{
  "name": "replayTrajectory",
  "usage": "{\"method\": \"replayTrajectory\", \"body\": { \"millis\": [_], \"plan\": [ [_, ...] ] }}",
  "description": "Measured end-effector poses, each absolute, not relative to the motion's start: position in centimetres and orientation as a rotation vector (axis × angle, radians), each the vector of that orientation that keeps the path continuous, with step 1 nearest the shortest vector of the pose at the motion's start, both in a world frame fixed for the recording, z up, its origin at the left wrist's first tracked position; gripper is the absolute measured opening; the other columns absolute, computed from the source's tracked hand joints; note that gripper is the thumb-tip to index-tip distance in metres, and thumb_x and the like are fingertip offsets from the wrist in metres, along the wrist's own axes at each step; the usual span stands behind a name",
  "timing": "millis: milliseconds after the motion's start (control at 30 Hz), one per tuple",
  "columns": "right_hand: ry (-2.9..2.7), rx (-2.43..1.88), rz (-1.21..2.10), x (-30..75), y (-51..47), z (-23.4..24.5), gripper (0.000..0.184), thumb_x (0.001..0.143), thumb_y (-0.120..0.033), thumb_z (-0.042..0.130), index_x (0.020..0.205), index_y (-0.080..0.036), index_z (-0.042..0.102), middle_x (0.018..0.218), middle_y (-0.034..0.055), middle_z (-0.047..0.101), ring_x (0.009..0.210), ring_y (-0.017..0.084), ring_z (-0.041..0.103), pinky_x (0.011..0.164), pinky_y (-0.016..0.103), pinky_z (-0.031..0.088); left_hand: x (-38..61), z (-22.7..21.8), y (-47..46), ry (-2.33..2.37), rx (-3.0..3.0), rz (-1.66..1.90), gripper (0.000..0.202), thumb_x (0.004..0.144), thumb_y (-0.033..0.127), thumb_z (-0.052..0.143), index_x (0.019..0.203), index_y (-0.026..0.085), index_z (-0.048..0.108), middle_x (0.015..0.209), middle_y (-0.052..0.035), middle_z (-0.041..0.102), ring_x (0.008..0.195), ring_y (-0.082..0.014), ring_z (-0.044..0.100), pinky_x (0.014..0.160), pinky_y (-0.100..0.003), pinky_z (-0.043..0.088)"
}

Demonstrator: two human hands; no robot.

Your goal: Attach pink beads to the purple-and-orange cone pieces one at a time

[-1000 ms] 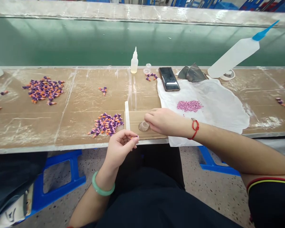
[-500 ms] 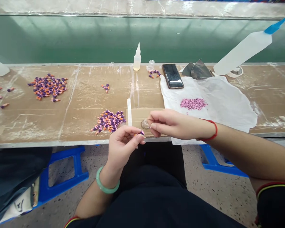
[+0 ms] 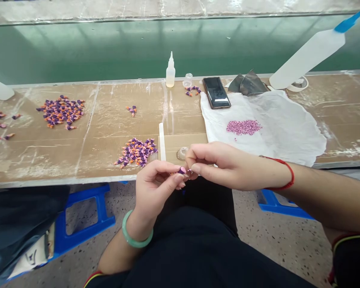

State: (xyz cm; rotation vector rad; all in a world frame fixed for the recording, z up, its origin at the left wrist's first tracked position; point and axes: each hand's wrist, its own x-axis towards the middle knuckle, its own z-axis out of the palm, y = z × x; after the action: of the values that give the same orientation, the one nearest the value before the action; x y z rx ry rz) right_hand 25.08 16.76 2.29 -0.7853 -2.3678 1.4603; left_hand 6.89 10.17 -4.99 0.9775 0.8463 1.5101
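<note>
Between the thumb and fingers of my left hand [image 3: 156, 186] is a small purple, pink and orange figurine [image 3: 182, 170], its pink end facing right. My right hand [image 3: 216, 166] pinches a tiny pink piece [image 3: 190, 171] right at that pink end; whether the two touch I cannot tell. Just beyond my fingertips, a small clear dish [image 3: 182, 153] rests on a cardboard piece [image 3: 195, 140]. Left of it lie a flat white stick [image 3: 162, 142] and a pile of similar figurines [image 3: 136, 152]. A heap of tiny pink pieces [image 3: 244, 127] is spread on a white cloth [image 3: 294, 124].
Further back stand a small dropper bottle [image 3: 170, 74] and a clear cap [image 3: 187, 80], with a phone [image 3: 216, 93] beside them. A large white bottle [image 3: 309, 60] leans at the right by a tape roll [image 3: 299, 84]. Another figurine pile [image 3: 61, 112] lies left.
My right hand has moved from beside the clear dish down and toward me, bringing the tiny pink piece to the figurine. My left hand has stayed nearly in place, the figurine's pink end now showing.
</note>
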Motion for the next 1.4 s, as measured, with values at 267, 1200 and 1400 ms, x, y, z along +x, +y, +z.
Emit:
{"method": "replayTrajectory", "body": {
  "millis": [267, 1200, 1400],
  "plan": [
    [-2.347, -0.782, 1.412, 25.0, 16.4, 2.3, 0.012, 0.091, -0.016, 0.047, 0.080, -0.020, 0.049, 0.068, -0.0032, 0.054, 0.059, 0.009, 0.045, 0.055, 0.021, 0.036, 7.1, -4.9, 10.1, 0.776, 1.026, 1.544, 0.012, 0.078, 0.012, 0.083, 0.084, 0.022, 0.079, 0.074, 0.0002, 0.078, 0.058, -0.0110, 0.073, 0.050, -0.013, 0.060],
    [-2.406, -0.804, 0.992, 25.0, 14.8, 2.2, 0.014, 0.087, -0.011, 0.047, 0.077, -0.019, 0.047, 0.063, -0.0048, 0.055, 0.054, 0.007, 0.046, 0.052, 0.019, 0.033, 8.0, -4.9, 9.5, 0.873, 1.095, 1.627, 0.011, 0.079, 0.014, 0.083, 0.084, 0.022, 0.080, 0.077, -0.0007, 0.080, 0.057, -0.0111, 0.074, 0.056, -0.017, 0.062],
    [-2.423, -0.850, 0.991, 25.0, 15.2, 2.1, 0.015, 0.089, -0.016, 0.046, 0.075, -0.020, 0.045, 0.062, -0.0043, 0.053, 0.052, 0.008, 0.046, 0.051, 0.022, 0.033, 8.2, -4.6, 9.8, 0.958, 1.095, 1.600, 0.008, 0.077, 0.020, 0.085, 0.080, 0.020, 0.078, 0.074, -0.0019, 0.079, 0.056, -0.0137, 0.074, 0.054, -0.019, 0.063]
  ]
}}
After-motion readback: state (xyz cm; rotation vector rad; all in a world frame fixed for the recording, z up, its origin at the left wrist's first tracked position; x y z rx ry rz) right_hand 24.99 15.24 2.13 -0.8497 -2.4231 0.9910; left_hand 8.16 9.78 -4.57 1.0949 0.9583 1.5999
